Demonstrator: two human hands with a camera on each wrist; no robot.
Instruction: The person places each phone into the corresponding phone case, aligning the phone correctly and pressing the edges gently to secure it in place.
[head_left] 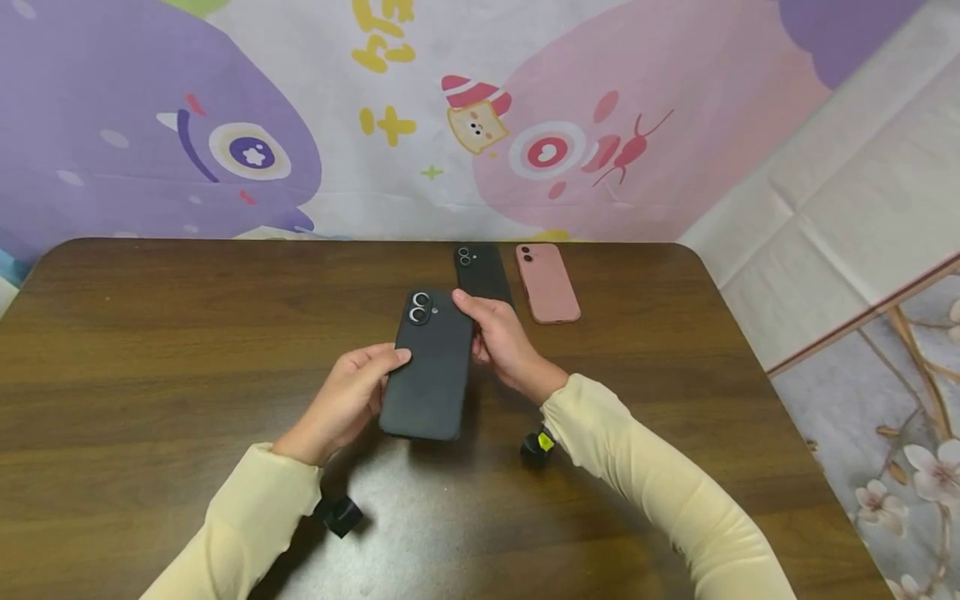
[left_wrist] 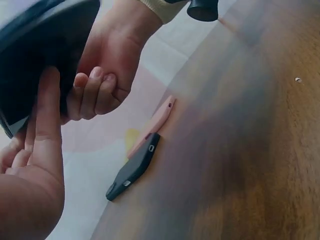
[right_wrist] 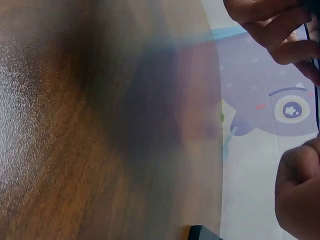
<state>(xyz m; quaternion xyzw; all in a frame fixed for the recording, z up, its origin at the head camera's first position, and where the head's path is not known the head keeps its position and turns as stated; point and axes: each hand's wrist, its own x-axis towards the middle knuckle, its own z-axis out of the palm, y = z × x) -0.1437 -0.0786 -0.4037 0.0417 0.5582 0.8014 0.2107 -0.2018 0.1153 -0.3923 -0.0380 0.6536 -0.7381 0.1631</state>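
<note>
Both hands hold a phone in a dark grey case (head_left: 427,375) above the table, its back with two camera lenses facing up in the head view. The left hand (head_left: 348,400) grips the left edge, thumb on the back; in the left wrist view a finger of the left hand (left_wrist: 42,155) lies along the dark underside. The right hand (head_left: 506,337) pinches the upper right edge, thumb near the corner; the other fingers of the right hand (left_wrist: 112,55) are curled beneath. At the right wrist view's edge, the phone (right_wrist: 317,95) shows only as a thin strip.
On the table (head_left: 187,358), near its back edge, lie another dark phone (head_left: 483,271), partly behind the right hand, and a pink phone (head_left: 547,283) to its right. A cartoon-printed cloth (head_left: 390,192) hangs behind the table. Small black wrist cameras hang below both cuffs.
</note>
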